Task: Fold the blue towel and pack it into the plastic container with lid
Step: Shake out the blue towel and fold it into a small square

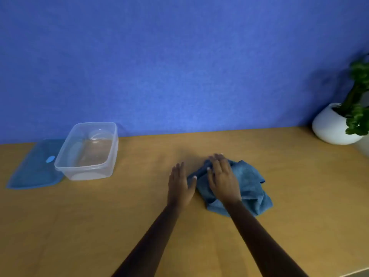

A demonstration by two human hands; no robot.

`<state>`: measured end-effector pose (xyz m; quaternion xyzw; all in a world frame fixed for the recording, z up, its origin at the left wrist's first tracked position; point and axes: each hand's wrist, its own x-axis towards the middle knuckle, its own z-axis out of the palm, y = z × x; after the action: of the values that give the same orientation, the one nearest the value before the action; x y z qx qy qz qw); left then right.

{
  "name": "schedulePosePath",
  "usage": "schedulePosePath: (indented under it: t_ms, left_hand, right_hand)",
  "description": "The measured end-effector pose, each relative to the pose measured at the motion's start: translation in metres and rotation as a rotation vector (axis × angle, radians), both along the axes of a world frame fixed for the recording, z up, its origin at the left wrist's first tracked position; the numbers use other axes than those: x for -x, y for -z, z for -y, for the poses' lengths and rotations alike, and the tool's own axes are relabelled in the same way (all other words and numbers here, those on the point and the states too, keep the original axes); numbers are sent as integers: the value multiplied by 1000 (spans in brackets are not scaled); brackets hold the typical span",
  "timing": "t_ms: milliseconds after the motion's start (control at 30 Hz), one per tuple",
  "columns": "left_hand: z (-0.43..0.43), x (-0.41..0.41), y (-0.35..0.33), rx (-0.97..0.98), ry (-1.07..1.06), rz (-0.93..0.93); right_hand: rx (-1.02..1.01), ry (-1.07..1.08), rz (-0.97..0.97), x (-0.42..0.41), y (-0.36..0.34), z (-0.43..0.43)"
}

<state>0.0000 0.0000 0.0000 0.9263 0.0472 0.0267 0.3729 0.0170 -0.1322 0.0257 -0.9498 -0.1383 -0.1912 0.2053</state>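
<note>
A: Blue towel [245,184] position?
B: Crumpled on the surface [119,216], well right of the clear plastic container [87,150]. Right hand [222,179] flat on it, fingers spread. Left hand [179,184] flat, open, thumb touching the towel's left edge.

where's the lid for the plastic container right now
In the head view, the flat blue plastic lid lies on the wooden table's far left, tucked partly under the clear rectangular plastic container.

Right hand [222,177] lies flat on the rumpled towel [247,182]; left hand [179,183] beside it, thumb seemingly touching. Open container [87,150] stands well left.
</note>
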Motion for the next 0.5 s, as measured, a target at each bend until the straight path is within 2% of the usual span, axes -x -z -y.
schedulePosePath:
  t_ms: [133, 233, 300, 433, 500]
  left_hand:
    - [22, -11, -13, 143, 106, -39]
    - [35, -15, -15, 136, 150, -81]
    - [41, -17, -15, 109, 180, -101]
    - [48, -19, -13, 26, 193, -104]
    - [49, -20, -14, 12, 163, -109]
  right_hand:
    - [37, 223, -139, -12, -7, 47]
    - [73, 396, -297, -17, -1, 74]
    - [-40, 467, -408, -18, 4, 88]
    - [-443, 540, -651, -19, 14, 104]
    - [-508, 522, -715, -18, 18, 107]
